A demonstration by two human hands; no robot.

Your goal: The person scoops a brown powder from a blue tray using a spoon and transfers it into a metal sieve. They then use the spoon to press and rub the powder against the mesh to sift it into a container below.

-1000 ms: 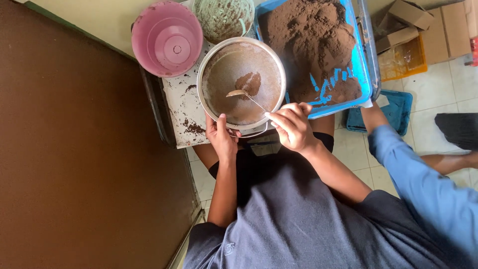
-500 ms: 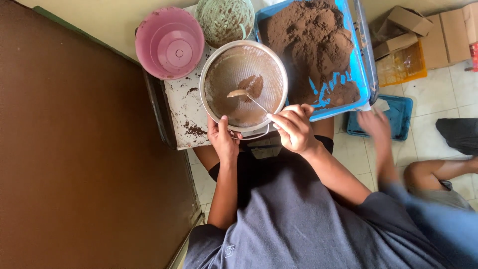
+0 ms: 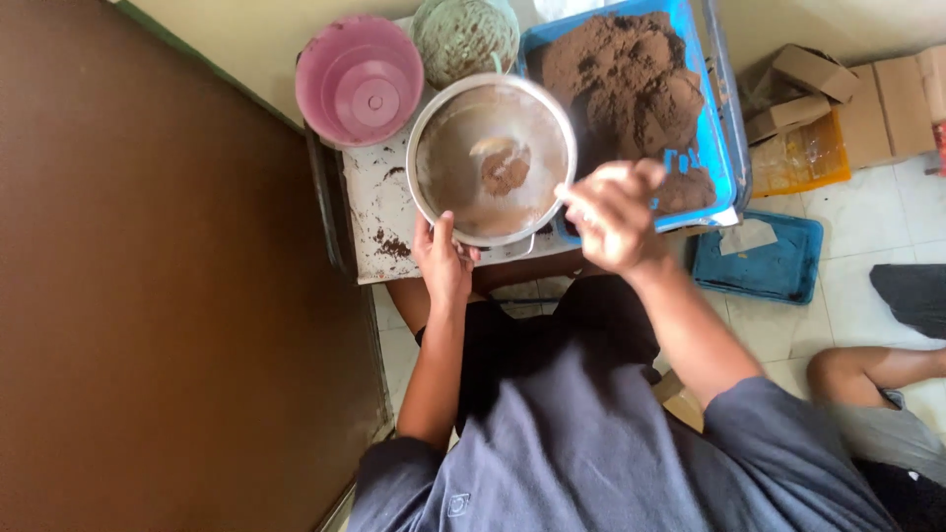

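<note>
The blue tray (image 3: 727,148) of brown powder (image 3: 621,79) lies just beyond the right hand (image 3: 613,215), whose fingers are closed; any content is indiscernible. The metal sieve (image 3: 491,160) sits beside it, gripped at its near rim by the left hand (image 3: 443,258).

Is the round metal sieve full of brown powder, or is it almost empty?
Almost empty. The metal sieve holds only a small brown clump in its middle; bare mesh shows around it. The left hand grips its rim.
</note>
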